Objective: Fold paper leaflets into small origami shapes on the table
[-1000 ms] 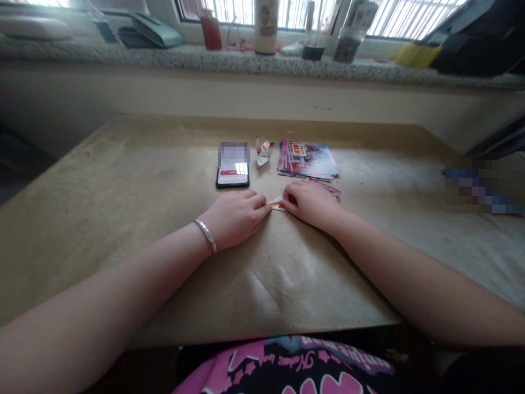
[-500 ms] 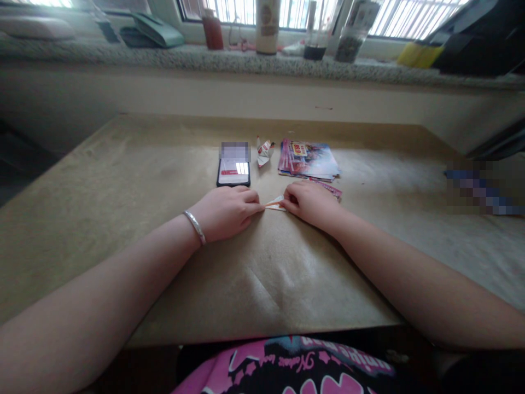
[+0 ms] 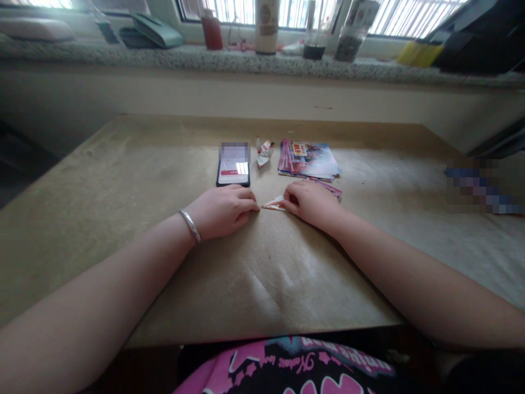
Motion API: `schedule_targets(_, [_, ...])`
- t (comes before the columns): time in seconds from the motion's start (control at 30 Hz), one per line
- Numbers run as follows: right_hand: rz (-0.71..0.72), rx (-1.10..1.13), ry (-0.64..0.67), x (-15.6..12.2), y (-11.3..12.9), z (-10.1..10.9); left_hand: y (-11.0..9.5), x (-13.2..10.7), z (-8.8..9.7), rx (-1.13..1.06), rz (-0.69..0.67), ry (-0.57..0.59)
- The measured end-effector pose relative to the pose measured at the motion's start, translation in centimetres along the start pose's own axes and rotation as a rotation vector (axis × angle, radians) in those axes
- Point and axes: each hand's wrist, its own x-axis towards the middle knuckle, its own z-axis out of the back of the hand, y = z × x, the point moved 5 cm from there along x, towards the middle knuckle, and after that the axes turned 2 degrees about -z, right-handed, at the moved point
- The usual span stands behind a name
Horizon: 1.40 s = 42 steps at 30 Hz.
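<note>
A small folded piece of paper (image 3: 274,204), white with an orange stripe, lies on the table and tapers to a point on its left. My right hand (image 3: 307,202) pinches its wider end between thumb and fingers, hiding part of it. Just left of the paper's tip rests my left hand (image 3: 227,212), a silver bracelet at its wrist. Its fingers are bent and pressed together, with a slight gap between them and the tip. The phone (image 3: 233,174) lies right behind my left hand.
Behind the hands stands a folded paper figure (image 3: 264,153). To its right are a stack of printed paper sheets (image 3: 314,160) and a pink printed strip (image 3: 331,190) partly behind my right hand. Bottles (image 3: 212,32) and other items line the stone windowsill (image 3: 229,61).
My left hand has shifted slightly left, off the paper's tip, which now shows more fully. My right hand keeps its place on the paper.
</note>
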Motion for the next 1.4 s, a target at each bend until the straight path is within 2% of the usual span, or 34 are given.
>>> schedule_targets(0.13, [-0.004, -0.003, 0.007, 0.0, 0.0, -0.2, 0.0, 0.2, -0.2, -0.017, 0.018, -0.081])
schedule_targets(0.27, [0.011, -0.018, -0.014, 0.0, 0.1, -0.2, -0.7, 0.4, -0.2, -0.018, -0.047, -0.138])
schedule_targets(0.6, [0.132, 0.036, -0.139, 0.3, 1.6, -0.2, -0.9, 0.3, 0.0, 0.021, -0.132, -0.143])
schedule_targets(0.87, [0.103, 0.059, -0.146, -0.3, 1.1, 0.3, -1.5, 0.3, -0.2, 0.082, -0.114, -0.104])
schedule_targets(1.1, [0.052, 0.143, -0.141, -0.5, 0.4, 0.1, -1.9, 0.4, -0.2, 0.11, -0.095, -0.116])
schedule_targets(1.4, [0.127, 0.031, -0.193, -1.2, 0.8, 0.9, -2.0, 0.5, -0.2, 0.116, -0.083, -0.126])
